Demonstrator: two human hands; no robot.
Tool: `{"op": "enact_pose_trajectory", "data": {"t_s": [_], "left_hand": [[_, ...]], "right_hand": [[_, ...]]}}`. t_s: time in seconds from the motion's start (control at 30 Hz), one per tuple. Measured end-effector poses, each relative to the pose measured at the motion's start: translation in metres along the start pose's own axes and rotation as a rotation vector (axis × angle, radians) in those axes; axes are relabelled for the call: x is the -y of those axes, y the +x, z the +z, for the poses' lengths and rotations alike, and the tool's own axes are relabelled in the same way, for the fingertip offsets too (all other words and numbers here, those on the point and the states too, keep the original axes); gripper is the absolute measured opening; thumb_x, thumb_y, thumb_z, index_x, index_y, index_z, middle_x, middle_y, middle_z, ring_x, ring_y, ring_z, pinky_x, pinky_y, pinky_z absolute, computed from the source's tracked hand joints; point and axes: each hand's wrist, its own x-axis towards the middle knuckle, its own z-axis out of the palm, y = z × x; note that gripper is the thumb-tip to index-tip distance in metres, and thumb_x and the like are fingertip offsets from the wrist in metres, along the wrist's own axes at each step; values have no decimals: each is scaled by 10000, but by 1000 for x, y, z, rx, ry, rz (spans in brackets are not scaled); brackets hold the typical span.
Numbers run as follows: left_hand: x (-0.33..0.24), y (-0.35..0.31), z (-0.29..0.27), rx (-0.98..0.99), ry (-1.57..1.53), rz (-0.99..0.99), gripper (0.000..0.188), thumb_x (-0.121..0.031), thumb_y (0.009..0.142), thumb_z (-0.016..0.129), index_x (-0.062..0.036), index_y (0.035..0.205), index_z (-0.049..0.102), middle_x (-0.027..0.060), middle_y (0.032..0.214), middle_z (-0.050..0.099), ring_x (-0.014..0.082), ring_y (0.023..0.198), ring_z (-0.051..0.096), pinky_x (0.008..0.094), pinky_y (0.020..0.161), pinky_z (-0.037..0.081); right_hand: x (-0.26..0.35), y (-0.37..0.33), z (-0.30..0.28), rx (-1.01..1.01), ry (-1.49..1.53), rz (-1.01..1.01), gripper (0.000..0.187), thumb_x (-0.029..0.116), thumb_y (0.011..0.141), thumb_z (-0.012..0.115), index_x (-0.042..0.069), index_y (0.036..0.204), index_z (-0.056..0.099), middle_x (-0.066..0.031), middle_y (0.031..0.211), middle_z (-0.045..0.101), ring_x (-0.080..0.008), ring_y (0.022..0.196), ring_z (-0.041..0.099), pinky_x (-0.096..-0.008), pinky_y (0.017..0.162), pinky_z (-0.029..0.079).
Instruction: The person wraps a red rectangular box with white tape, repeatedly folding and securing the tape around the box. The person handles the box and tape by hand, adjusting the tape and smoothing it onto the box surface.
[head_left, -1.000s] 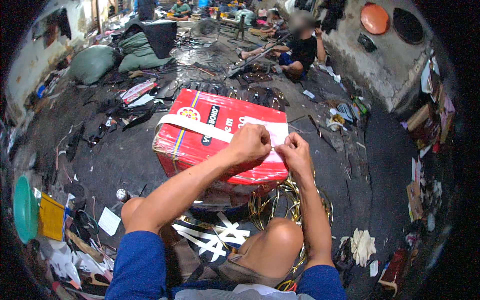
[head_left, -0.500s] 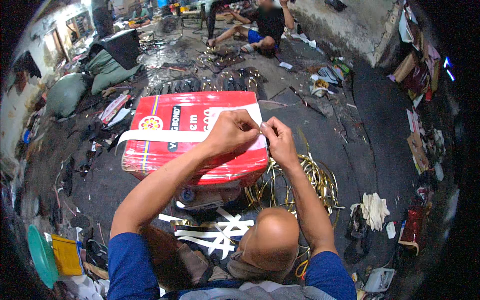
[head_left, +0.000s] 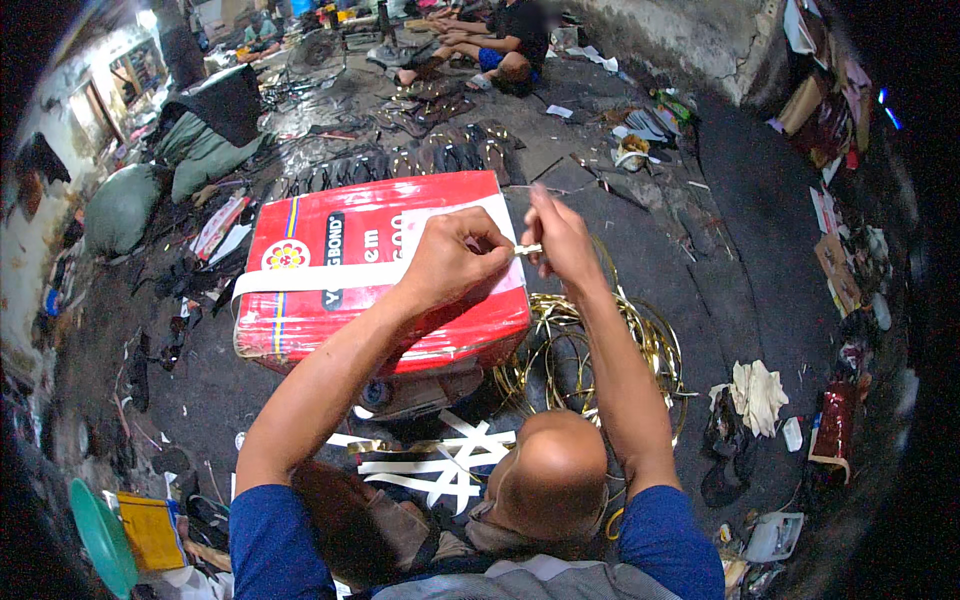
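Note:
A red carton [head_left: 300,230] under shiny clear wrap stands in front of me. A white strip [head_left: 315,280] lies across its top, running from the left edge to beneath my left hand [head_left: 452,255]. That hand is closed, thumb and forefinger pinched at the carton's right edge around the end of the white strip. A short length of gold strip [head_left: 528,249] spans the gap between both hands. My right hand [head_left: 562,243] has its fingers curled on the gold strip, its raised thumb blurred. Just below it, a loose coil of gold strip [head_left: 650,350] lies on the floor.
Several cut white strips [head_left: 440,468] lie crossed by my knee [head_left: 553,465]. Dark sandal-like pieces [head_left: 400,160] stand in a row behind the carton. A person [head_left: 505,50] sits on the floor farther back. Sacks [head_left: 125,210], a green basin [head_left: 100,535] and a pale cloth [head_left: 755,398] lie around.
My right hand has turned, its thumb now raised, and gold strip now shows between the hands. The left hand keeps its pinch. The view has shifted slightly; the far person's arms have lowered.

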Motion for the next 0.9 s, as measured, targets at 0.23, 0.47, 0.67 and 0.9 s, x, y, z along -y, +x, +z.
{"op": "enact_pose_trajectory", "data": {"t_s": [0.23, 0.47, 0.67, 0.9], "left_hand": [[-1, -5, -6, 2, -3, -70, 82, -30, 827, 738, 24, 774, 708, 44, 769, 666, 78, 692, 621, 252, 613, 495], [2, -2, -6, 2, 38, -82, 71, -49, 843, 747, 3, 797, 728, 44, 788, 711, 75, 725, 648, 250, 637, 521], [-14, 6, 6, 60, 60, -79, 68, -53, 854, 761, -4, 813, 736, 36, 798, 717, 76, 720, 650, 253, 621, 525], [3, -2, -8, 38, 61, -75, 62, -31, 855, 755, 19, 831, 725, 47, 826, 709, 89, 728, 652, 249, 630, 526]], "right_hand": [[-31, 14, 27, -213, -497, -419, 370, 260, 1049, 546, -64, 897, 639, -220, 778, 677, -294, 708, 660, -449, 713, 509], [-161, 14, 40, -268, -333, -284, 289, 195, 1003, 550, -36, 851, 634, -226, 792, 634, -345, 737, 601, -477, 694, 469], [-281, 19, 23, -333, -366, -198, 314, 219, 1003, 554, -40, 847, 637, -285, 847, 648, -460, 800, 622, -535, 743, 470], [-279, -1, 46, -311, -353, -29, 416, 304, 1005, 546, -61, 820, 625, -301, 852, 645, -484, 794, 618, -569, 742, 458]]}}
